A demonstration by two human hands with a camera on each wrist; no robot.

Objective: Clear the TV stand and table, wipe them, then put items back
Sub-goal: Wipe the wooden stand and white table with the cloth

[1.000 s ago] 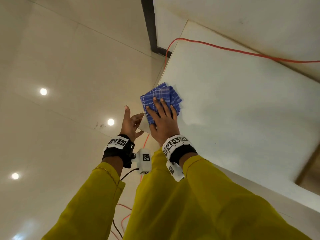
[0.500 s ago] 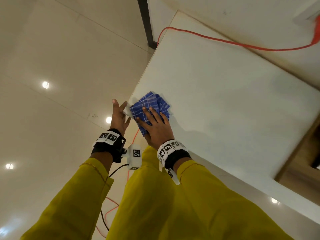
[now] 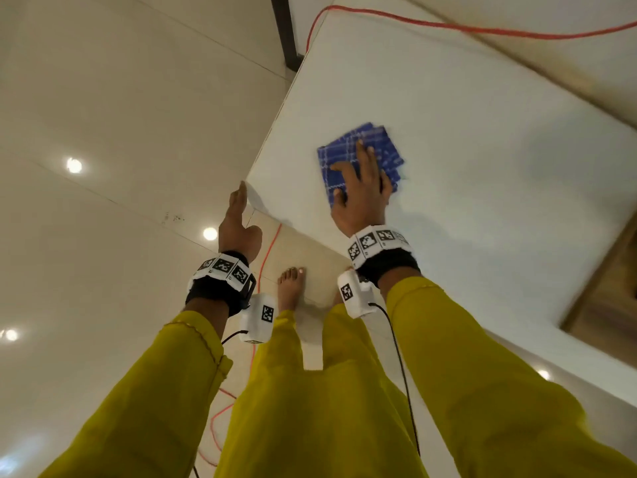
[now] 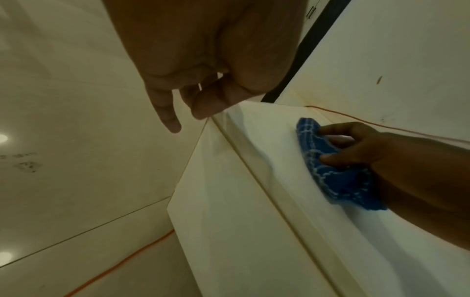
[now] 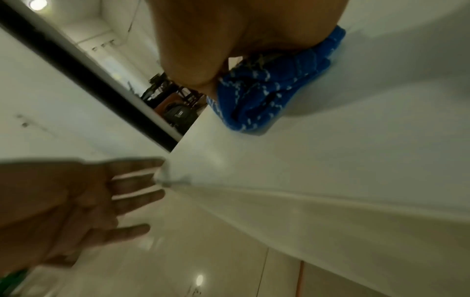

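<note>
A folded blue checked cloth [image 3: 386, 146] lies on the white top of the TV stand [image 3: 482, 108], a little in from its near left corner. My right hand [image 3: 360, 177] presses down on the cloth with its fingers spread over it; the cloth [image 4: 340, 184] bulges out under the palm in the left wrist view and shows again [image 5: 257, 100] in the right wrist view. My left hand [image 3: 238, 212] is at the stand's corner, fingers straight, holding nothing. Its fingertips [image 5: 155, 176] touch the corner edge.
An orange cable [image 3: 448, 27] runs along the back of the stand's top and another length [image 3: 265, 257] trails over the glossy tiled floor. My bare foot [image 3: 291, 284] stands by the stand's front. A wooden panel [image 3: 613, 288] shows at the right, a black strip [image 3: 286, 29] at the wall.
My right hand has slid the cloth from the near left corner rightward and inward over the top. My left hand has stayed by the corner.
</note>
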